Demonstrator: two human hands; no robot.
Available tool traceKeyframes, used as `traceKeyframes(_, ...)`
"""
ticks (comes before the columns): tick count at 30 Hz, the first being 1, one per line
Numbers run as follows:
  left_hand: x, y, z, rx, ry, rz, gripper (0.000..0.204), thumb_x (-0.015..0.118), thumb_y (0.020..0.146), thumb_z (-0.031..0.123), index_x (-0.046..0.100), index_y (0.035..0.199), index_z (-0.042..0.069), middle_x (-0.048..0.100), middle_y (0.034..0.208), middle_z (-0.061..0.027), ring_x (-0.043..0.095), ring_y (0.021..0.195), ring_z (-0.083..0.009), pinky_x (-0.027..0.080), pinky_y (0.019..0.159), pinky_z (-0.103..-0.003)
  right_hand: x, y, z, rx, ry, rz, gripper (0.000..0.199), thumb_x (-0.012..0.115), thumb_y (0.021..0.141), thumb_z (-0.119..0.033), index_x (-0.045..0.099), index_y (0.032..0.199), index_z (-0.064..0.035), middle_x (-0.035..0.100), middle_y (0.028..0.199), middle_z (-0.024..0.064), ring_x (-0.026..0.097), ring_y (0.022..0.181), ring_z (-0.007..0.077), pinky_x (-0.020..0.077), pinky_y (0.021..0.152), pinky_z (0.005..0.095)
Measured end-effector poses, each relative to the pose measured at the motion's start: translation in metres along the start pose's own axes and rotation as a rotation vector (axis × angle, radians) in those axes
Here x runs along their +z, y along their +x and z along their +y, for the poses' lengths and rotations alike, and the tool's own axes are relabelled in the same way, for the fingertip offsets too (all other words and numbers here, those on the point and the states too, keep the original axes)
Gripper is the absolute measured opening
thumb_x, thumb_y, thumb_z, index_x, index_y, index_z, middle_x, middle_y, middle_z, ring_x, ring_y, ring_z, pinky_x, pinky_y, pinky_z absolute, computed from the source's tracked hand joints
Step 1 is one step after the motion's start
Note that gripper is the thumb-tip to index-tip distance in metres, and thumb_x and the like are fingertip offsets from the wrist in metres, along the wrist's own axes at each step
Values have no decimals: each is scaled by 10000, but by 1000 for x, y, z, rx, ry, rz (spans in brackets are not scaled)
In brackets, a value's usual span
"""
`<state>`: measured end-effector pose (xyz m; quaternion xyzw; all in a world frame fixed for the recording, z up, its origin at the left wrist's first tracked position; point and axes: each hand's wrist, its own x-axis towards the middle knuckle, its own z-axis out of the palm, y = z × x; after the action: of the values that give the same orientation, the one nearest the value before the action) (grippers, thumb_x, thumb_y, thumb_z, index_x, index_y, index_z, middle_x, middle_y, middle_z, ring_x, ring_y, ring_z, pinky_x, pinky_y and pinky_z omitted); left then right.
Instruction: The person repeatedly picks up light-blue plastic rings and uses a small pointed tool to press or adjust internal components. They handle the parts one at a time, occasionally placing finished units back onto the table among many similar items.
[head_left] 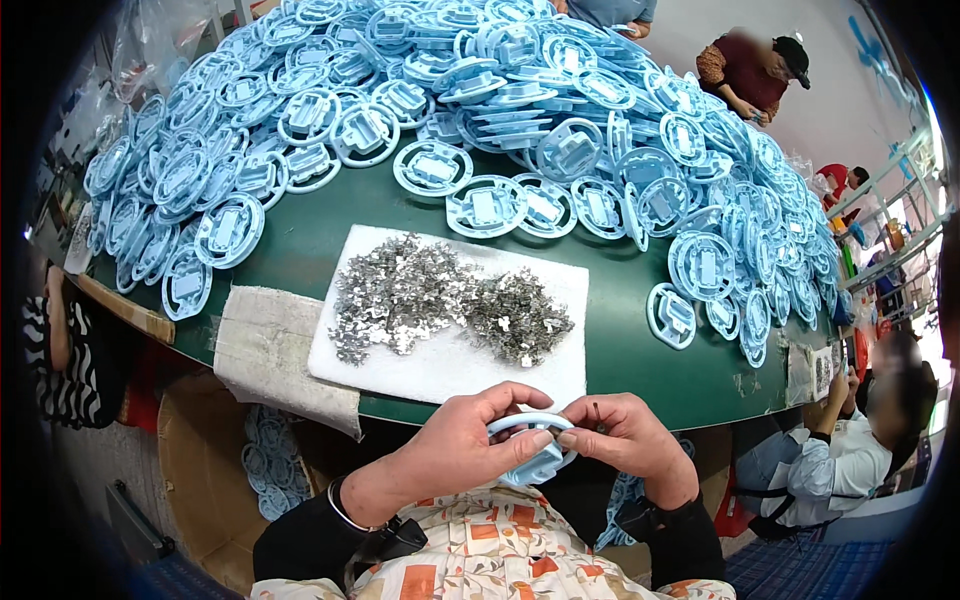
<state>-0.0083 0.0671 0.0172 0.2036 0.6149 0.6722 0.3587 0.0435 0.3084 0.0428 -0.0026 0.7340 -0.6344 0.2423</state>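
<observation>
In front of my body I hold a light blue round plastic part, an open ring with a raised block inside. My left hand is closed on its left side, thumb across the ring and index finger over the top. Closed at the right rim, my right hand pinches it between thumb and fingers. Whether a small metal piece is also between these fingertips, I cannot tell. Just beyond my hands, two heaps of small silvery metal clips lie on a white foam sheet.
A large mound of matching blue parts covers the far side of the green table. Left of the foam lies a whitish cloth-covered pad. Below the table edge stands a cardboard box with blue parts. Other people sit around the table.
</observation>
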Motion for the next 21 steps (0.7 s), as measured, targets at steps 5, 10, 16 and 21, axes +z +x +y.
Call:
traceKeyframes(5, -21, -16, -4, -52, 14, 94, 324, 619, 1025, 238, 639, 1233, -10, 729, 948, -80, 647, 809, -78, 535, 721, -256, 14, 30, -36, -72, -293, 173, 182, 746, 928, -137, 732, 1059, -11, 679, 772, 18, 552, 660, 48, 463, 580, 245)
traceKeyframes(10, -29, -34, -15, -132, -39, 160, 300, 594, 1027, 203, 630, 1209, -32, 716, 992, -58, 625, 877, -59, 525, 776, -247, 37, 85, -47, -424, -746, 213, 120, 736, 881, -126, 725, 987, -72, 676, 857, 86, 678, 693, 251, 540, 607, 355)
traceKeyframes(16, -33, -41, -25, -128, -127, 146, 253, 591, 1023, 165, 637, 1187, -22, 705, 1043, -48, 627, 925, -63, 528, 810, -245, 63, 132, -49, -526, -1000, 111, 132, 713, 864, -164, 704, 992, -131, 650, 876, 58, 692, 764, 294, 554, 630, 423)
traceKeyframes(21, -37, -41, -24, -129, -175, 133, 252, 589, 1021, 161, 636, 1184, -26, 703, 1045, -48, 628, 926, -59, 529, 811, -244, 77, 147, -47, -556, -1157, 84, 109, 710, 858, -173, 680, 948, -118, 634, 854, 49, 689, 739, 296, 551, 602, 420)
